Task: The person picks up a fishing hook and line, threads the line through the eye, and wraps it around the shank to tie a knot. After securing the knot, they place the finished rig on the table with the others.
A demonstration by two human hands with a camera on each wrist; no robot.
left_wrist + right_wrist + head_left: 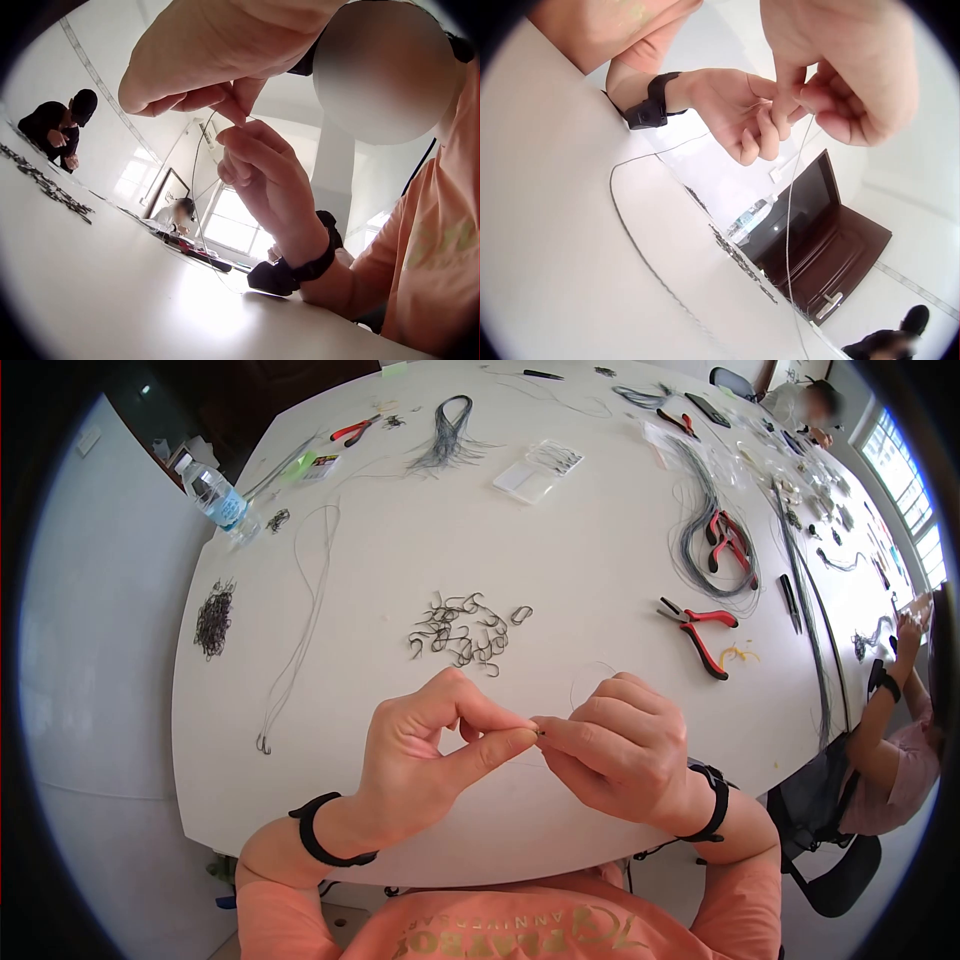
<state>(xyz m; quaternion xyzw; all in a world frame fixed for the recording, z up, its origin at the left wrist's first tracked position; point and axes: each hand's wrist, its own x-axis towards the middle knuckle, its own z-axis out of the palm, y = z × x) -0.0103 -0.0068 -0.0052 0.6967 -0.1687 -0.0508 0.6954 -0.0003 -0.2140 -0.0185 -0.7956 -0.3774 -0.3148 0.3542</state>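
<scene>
My left hand [425, 750] and right hand [620, 750] meet at their fingertips above the table's near side. Thumb and index finger of the left pinch at a tiny dark piece [540, 733], mostly covered by fingers; its shape is unclear. The right hand pinches right beside it, with a thin grey line [789, 217] hanging from its fingertips in the right wrist view. That line [195, 169] curves down beside both hands in the left wrist view. Beyond the hands lies a loose pile of dark hooks [465, 630].
Red-handled pliers [700, 635] lie right, near a coil of grey line [690, 550] with more pliers. At left are a denser dark pile [213, 620], a looped line [310, 600] and a bottle [220, 500]. A clear box [535, 475] lies farther back. People sit at the right.
</scene>
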